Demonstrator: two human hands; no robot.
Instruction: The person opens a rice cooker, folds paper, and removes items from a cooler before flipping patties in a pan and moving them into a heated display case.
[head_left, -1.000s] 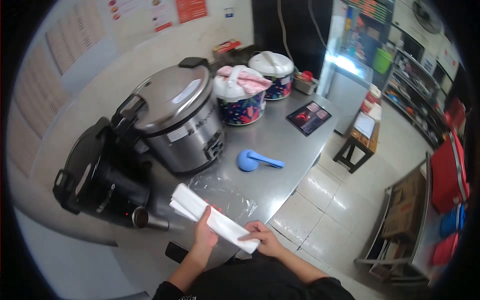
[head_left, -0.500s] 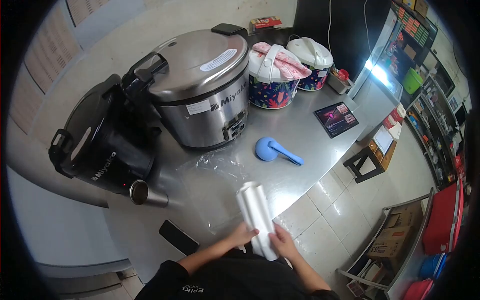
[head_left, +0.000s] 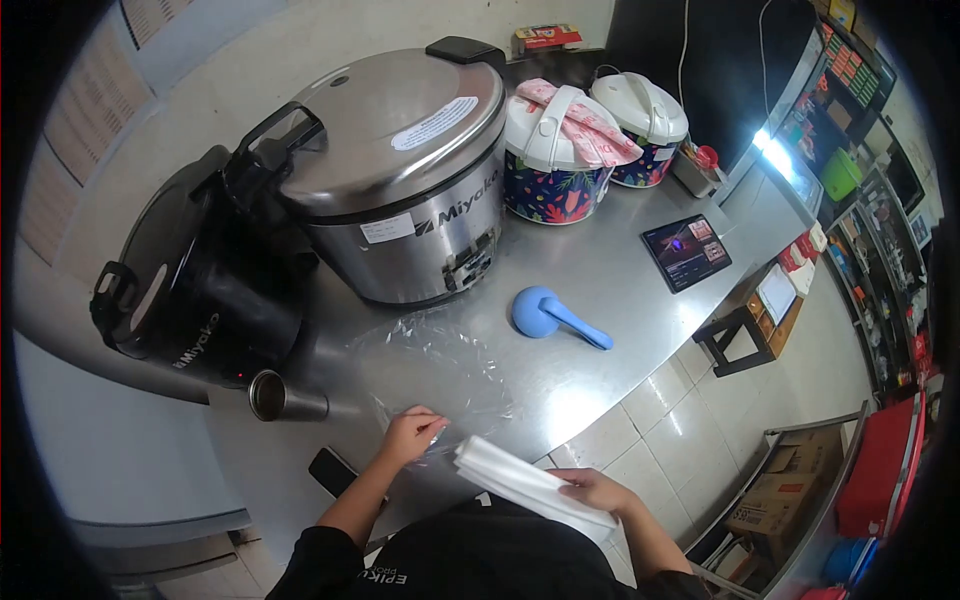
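My right hand (head_left: 592, 490) grips a white roll (head_left: 530, 485), which looks like rolled paper or plastic sheeting, tilted near the table's front edge. My left hand (head_left: 412, 436) is closed, fingertips pinched at the near edge of a clear plastic bag (head_left: 430, 365). The bag lies crumpled and flat on the steel table (head_left: 560, 390). Close to my left forearm is a dark phone (head_left: 333, 468), partly covered by the arm. A blue rice scoop (head_left: 540, 313) with a round head rests beyond the roll.
A large steel rice cooker (head_left: 400, 180) and a black one (head_left: 200, 290) stand at the back left, a metal cup (head_left: 290, 398) lying before them. Two patterned pots (head_left: 555, 185) and a tablet (head_left: 686, 252) are farther right. Cardboard boxes (head_left: 785, 500) fill a shelf at right.
My left hand has left the white roll and moved up and left onto the clear bag. The roll, now in my right hand alone, has tipped toward horizontal.
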